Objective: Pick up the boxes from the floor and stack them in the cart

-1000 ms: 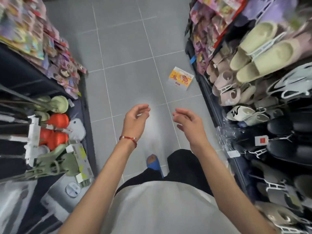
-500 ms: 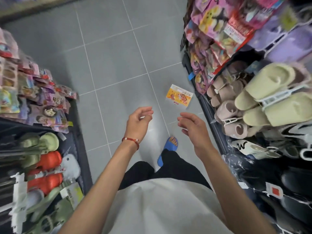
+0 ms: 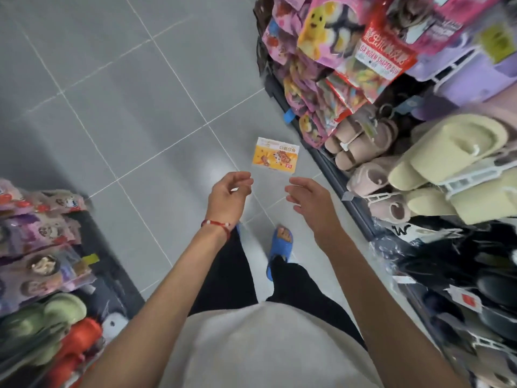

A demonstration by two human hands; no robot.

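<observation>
A person in a shop aisle closes on a small yellow-and-white box (image 3: 275,155) lying flat on the grey tiled floor (image 3: 140,107), close to the foot of the slipper rack (image 3: 447,158) on their right. Both hands are held out in front, empty, palms turned toward each other and fingers loosely curled: the left hand (image 3: 228,196), with a red bracelet (image 3: 216,224) at the wrist, and the right hand (image 3: 309,198). In this view the box sits just beyond the fingertips, ahead of the gap between the hands and a little to the right, so the right hand looks marginally nearer. Its long axis runs across the person's line of approach, tilted slightly, which suits a grasp at either short end once they bend down. Half a second earlier the box showed well ahead of the hands; the walker has since come closer, a blue slipper (image 3: 281,247) now planted just short of it, while the hands keep the same ready pose. No cart is in view.
</observation>
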